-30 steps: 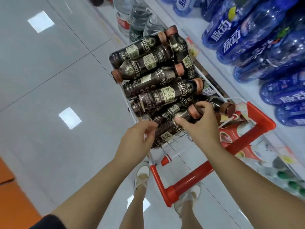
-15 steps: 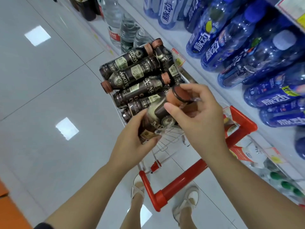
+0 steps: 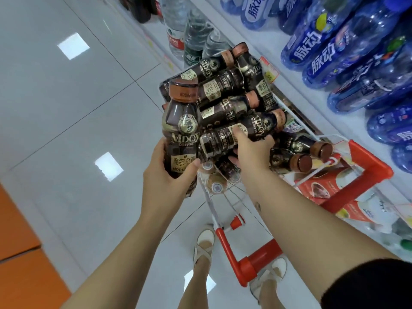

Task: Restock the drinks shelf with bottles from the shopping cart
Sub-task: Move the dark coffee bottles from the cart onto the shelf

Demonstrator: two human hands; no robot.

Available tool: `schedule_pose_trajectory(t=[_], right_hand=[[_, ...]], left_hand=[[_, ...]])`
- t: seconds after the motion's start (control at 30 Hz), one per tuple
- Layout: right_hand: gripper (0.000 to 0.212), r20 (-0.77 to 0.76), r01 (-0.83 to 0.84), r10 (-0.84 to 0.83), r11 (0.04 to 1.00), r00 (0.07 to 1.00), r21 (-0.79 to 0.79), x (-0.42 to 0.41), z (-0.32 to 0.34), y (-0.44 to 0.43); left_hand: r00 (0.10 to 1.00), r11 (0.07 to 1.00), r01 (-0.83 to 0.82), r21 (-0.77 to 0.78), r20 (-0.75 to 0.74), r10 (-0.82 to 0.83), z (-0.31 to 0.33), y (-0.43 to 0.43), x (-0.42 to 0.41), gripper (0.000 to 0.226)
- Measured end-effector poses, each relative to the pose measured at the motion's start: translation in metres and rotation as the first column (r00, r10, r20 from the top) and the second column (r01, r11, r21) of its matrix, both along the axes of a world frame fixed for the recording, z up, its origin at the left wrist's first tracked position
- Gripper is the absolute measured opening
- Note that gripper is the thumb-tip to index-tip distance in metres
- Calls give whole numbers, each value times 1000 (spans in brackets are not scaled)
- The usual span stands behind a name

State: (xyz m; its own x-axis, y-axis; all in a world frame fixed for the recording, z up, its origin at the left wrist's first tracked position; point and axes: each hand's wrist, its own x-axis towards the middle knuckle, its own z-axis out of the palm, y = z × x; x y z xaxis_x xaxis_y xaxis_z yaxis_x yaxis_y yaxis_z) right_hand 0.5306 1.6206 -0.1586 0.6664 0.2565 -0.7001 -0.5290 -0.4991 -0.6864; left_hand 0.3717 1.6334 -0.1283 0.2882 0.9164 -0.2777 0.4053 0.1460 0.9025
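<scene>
left hand (image 3: 169,175) holds a coffee bottle (image 3: 181,130) upright, fingers (image 3: 189,171) curled round its base; right hand (image 3: 252,150) fingers wrap a lying bottle (image 3: 219,140) atop the cart (image 3: 365,168) pile.

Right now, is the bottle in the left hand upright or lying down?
Upright. The coffee bottle stands cap up; the left hand grips its base. The right hand grips a lying bottle in the cart.
</scene>
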Motion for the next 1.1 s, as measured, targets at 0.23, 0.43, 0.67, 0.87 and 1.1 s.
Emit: schedule_pose_trajectory(t=[0.23, 0.43, 0.67, 0.87, 1.1], right_hand=[[98, 29, 195, -194, 980, 981, -38, -10, 7, 24], [98, 185, -3, 1, 1000, 983, 9, -7, 50, -27], [101, 494, -146, 74, 983, 866, 110, 49, 166, -90], [96, 711, -166, -125, 931, 692, 326, 106, 300, -163], [96, 805, -88, -411, 867, 429, 490, 143, 426, -255]], left_hand=[[1000, 999, 19, -45, 25, -18, 4, -5, -6, 52], [998, 999, 35, 4, 53, -35, 41, -10, 7, 58], [959, 965, 208, 160, 159, -233, 143, -31, 82, 58], [819, 821, 395, 412, 245, -518, 263, -74, 167, 56], [587, 547, 519, 657, 192, -787, 388, -138, 243, 80]])
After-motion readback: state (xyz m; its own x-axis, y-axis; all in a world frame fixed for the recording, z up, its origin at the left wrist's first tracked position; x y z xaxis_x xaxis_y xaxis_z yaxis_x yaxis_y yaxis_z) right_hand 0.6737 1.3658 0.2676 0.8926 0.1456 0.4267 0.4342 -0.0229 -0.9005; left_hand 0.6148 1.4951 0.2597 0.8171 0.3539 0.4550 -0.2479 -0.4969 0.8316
